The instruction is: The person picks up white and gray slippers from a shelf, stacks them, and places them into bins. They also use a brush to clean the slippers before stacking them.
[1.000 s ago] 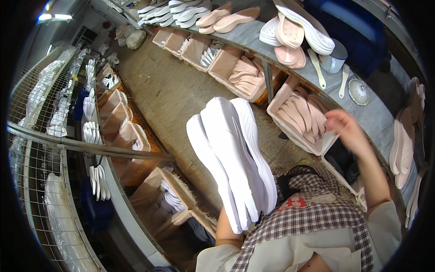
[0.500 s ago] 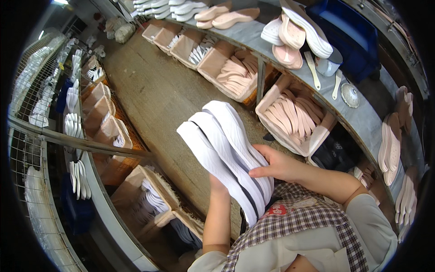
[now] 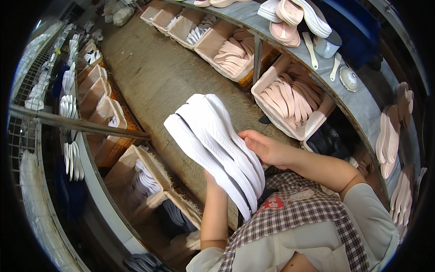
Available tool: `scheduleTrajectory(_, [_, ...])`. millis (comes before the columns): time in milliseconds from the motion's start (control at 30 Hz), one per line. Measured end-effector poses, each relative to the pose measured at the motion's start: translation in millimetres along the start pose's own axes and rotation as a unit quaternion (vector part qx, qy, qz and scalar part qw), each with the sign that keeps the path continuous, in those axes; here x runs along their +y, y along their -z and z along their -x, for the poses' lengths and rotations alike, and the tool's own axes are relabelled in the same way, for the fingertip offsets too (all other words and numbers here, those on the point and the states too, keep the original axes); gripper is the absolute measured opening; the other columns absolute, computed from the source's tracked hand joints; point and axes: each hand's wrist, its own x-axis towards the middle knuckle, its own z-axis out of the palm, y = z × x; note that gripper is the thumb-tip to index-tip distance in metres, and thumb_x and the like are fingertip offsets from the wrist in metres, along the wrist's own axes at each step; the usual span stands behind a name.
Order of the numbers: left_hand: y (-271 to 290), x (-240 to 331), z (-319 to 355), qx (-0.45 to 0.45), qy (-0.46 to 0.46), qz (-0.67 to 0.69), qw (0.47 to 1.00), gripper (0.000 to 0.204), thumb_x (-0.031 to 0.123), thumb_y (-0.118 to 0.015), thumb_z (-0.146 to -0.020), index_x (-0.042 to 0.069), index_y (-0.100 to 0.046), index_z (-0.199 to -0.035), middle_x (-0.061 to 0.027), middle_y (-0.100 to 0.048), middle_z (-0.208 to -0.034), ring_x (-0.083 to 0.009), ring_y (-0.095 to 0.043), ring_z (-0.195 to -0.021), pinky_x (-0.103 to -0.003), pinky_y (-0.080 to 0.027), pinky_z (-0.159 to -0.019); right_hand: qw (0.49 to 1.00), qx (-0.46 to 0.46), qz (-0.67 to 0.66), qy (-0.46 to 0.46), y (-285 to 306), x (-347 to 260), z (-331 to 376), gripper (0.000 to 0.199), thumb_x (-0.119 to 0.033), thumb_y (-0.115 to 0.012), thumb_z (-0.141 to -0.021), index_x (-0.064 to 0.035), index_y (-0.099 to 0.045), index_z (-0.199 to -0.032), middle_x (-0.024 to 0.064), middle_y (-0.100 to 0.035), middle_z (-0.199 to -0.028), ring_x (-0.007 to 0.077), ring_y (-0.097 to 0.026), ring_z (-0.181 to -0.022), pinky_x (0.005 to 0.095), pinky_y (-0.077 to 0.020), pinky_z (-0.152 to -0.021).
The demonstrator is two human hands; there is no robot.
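Observation:
Several white shoe soles (image 3: 217,140) are stacked edge to edge in front of my chest, tilted, with dark gaps between some of them. My left hand (image 3: 211,179) supports the stack from its left and underneath; its fingers are hidden behind the soles. At the right edge of the stack is my right hand (image 3: 263,147), gripping it with the fingertips partly out of sight behind the soles. The lower ends of the soles come close to my checked apron (image 3: 294,222).
On the right, a grey bench (image 3: 331,77) carries pink soles (image 3: 387,140), brushes (image 3: 310,51), a tin (image 3: 327,44) and a metal lid (image 3: 348,79). Beneath it are cloth-lined baskets (image 3: 294,129) of soles. Lined baskets (image 3: 149,165) and a wire-mesh rack (image 3: 34,77) line the left.
The soles have shifted slightly left and been pressed closer together. My right hand has slid up along their edge, its thumb no longer across the top. The view has tilted down a little.

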Motion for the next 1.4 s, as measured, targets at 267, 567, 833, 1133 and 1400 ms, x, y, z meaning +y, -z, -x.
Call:
scheduleTrajectory(267, [-25.2,-42.9,51.2,0.069,0.012,-0.119,0.990,0.052,0.037,-0.040,-0.098,0.003,-0.037,-0.137,-0.0132,-0.050,-0.130,-0.0242,-0.054,-0.113,-0.035,-0.050,-0.092,0.997,-0.057,0.049,0.004,31.5,21.1,51.4,0.073,-0.044,-0.055,-0.092,0.0074,-0.030,-0.136,0.0250,-0.045,-0.130,0.0271,-0.045,-0.122,0.0347,-0.0393,-0.099])
scheduleTrajectory(567, [-54.8,-73.4,144.9,0.157,-0.019,-0.151,0.976,0.050,0.028,-0.046,-0.097,0.003,-0.036,-0.138,-0.0123,-0.049,-0.132,-0.0241,-0.053,-0.115,-0.036,-0.047,-0.094,0.971,-0.176,0.146,0.067,61.1,57.5,97.3,0.099,-0.031,-0.079,-0.072,0.0063,-0.021,-0.142,0.0248,-0.034,-0.137,0.0325,-0.035,-0.129,0.0403,-0.0315,-0.106])
scheduleTrajectory(833, [-52.9,-60.2,246.6,0.214,-0.137,-0.187,0.949,0.047,0.023,-0.048,-0.096,0.000,-0.037,-0.136,-0.0142,-0.050,-0.130,-0.0236,-0.053,-0.115,-0.034,-0.046,-0.095,0.822,-0.241,0.374,0.356,26.7,71.2,108.4,0.074,-0.018,-0.073,-0.073,-0.0106,-0.037,-0.137,0.0185,-0.031,-0.141,0.0341,-0.035,-0.129,0.0455,-0.0309,-0.106])
scheduleTrajectory(1133, [-58.7,-32.5,340.9,0.255,-0.114,0.033,0.960,0.042,0.018,-0.051,-0.095,0.001,-0.040,-0.131,-0.0153,-0.055,-0.118,-0.0242,-0.060,-0.101,-0.034,-0.056,-0.079,0.874,-0.451,0.152,0.100,-31.0,99.4,127.1,0.032,-0.001,-0.045,-0.081,-0.0030,-0.064,-0.107,0.0104,-0.043,-0.141,0.0295,-0.035,-0.133,0.0412,-0.0307,-0.107])
scheduleTrajectory(1400, [-22.6,-41.3,469.0,0.281,-0.247,-0.024,0.927,0.061,0.005,-0.054,-0.091,0.013,-0.022,-0.142,-0.0142,-0.045,-0.131,-0.0274,-0.056,-0.111,-0.040,-0.054,-0.087,0.881,-0.462,0.097,-0.024,-112.4,181.5,209.0,0.037,-0.026,-0.060,-0.087,-0.0022,-0.049,-0.113,0.0203,-0.026,-0.147,0.0283,-0.041,-0.126,0.0410,-0.0390,-0.101])
